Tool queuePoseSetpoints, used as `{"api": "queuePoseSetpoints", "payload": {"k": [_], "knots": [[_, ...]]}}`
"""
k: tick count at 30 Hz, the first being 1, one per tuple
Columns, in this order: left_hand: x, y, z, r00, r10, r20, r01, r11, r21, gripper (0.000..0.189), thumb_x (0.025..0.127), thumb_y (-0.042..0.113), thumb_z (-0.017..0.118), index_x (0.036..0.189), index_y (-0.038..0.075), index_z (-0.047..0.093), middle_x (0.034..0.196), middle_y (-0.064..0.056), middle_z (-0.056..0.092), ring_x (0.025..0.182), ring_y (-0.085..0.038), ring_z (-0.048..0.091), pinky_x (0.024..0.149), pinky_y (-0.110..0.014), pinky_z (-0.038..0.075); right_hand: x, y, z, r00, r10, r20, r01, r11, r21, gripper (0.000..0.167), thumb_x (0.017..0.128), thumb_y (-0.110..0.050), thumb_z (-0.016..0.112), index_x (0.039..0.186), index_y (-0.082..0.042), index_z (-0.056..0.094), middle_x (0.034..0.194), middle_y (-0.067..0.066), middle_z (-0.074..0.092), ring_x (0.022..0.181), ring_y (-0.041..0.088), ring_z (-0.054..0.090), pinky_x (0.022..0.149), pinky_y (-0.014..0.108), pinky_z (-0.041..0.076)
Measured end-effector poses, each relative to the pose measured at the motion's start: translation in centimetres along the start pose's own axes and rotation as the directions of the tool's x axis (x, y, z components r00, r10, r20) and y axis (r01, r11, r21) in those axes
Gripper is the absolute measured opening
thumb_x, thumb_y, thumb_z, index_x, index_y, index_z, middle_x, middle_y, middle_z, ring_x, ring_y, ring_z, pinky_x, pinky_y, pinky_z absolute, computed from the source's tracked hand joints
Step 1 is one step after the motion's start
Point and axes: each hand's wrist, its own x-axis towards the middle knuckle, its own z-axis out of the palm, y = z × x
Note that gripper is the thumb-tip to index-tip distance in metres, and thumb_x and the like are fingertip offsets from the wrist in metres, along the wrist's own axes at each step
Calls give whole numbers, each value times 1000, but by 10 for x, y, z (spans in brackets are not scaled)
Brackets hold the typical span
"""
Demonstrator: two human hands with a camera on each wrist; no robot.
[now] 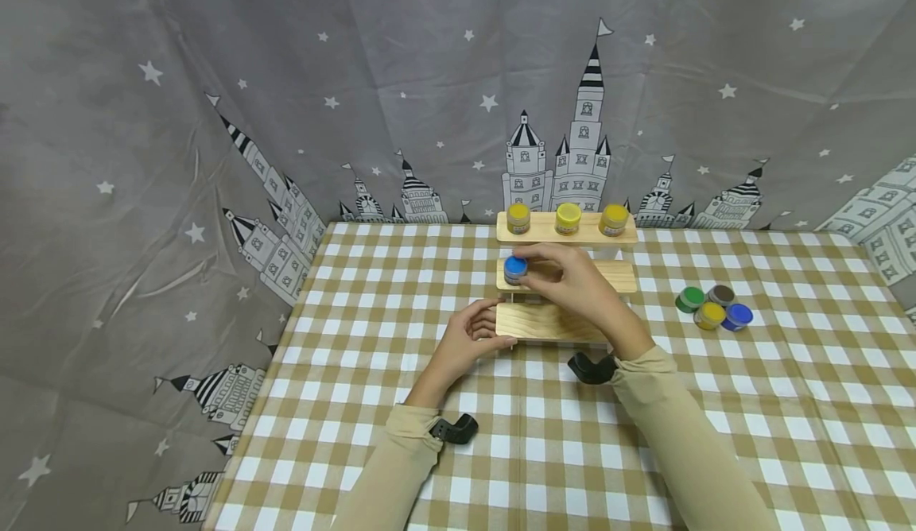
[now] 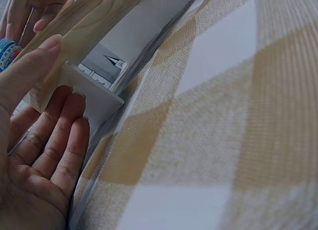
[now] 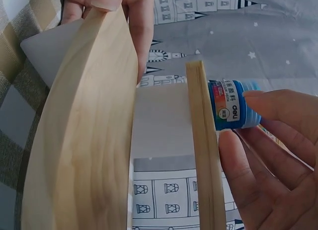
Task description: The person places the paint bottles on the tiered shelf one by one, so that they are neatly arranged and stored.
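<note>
A three-tier wooden display rack (image 1: 547, 322) with white side supports stands on the table. At the left end of the middle tier sits a blue paint jar (image 1: 515, 269), its printed label facing front in the right wrist view. My right hand (image 1: 572, 281) holds this jar, the forefinger at its lid and the thumb low by the shelf edge (image 3: 206, 155). My left hand (image 1: 461, 340) grips the left end of the bottom tier. In the left wrist view its thumb lies along the board and its fingers (image 2: 59, 135) curl against the white support (image 2: 97, 96).
Three yellow-lidded jars (image 1: 568, 218) stand in a row on the top tier. On the right of the checkered tablecloth (image 1: 343, 340) is a cluster of green (image 1: 690, 299), brown (image 1: 721, 295), yellow (image 1: 710, 315) and blue jars (image 1: 737, 316). A grey castle-print curtain (image 1: 429, 78) hangs behind.
</note>
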Motion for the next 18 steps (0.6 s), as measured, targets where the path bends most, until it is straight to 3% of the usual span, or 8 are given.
{"api": "queuePoseSetpoints", "payload": {"k": [5, 15, 18], "knots": [[0, -1, 0, 1000, 8, 2, -8, 1000, 1, 67, 81, 0, 87, 141, 3, 58, 110, -18, 71, 89, -10, 70, 82, -21, 63, -6, 0, -3, 1000, 17, -6, -17, 1000, -14, 39, 92, -9, 77, 131, -9, 70, 137, 11, 69, 128, 32, 64, 101, 49, 60], [1, -1, 0, 1000, -10, -8, 10, 1000, -3, 68, 79, -1, 87, 141, 2, 58, 108, -15, 70, 88, -10, 69, 82, -20, 63, -24, 4, -14, 996, 40, -81, -43, 998, -37, 33, 94, -11, 76, 126, -5, 72, 133, 14, 70, 122, 34, 66, 91, 46, 64], [1, -1, 0, 1000, -15, -12, 15, 1000, 0, 69, 79, -1, 87, 142, 3, 58, 109, -16, 71, 89, -11, 69, 81, -20, 63, -32, 5, -19, 992, 38, -122, -43, 998, -42, 30, 95, -12, 76, 124, -7, 73, 130, 13, 72, 119, 32, 68, 88, 39, 65]]}}
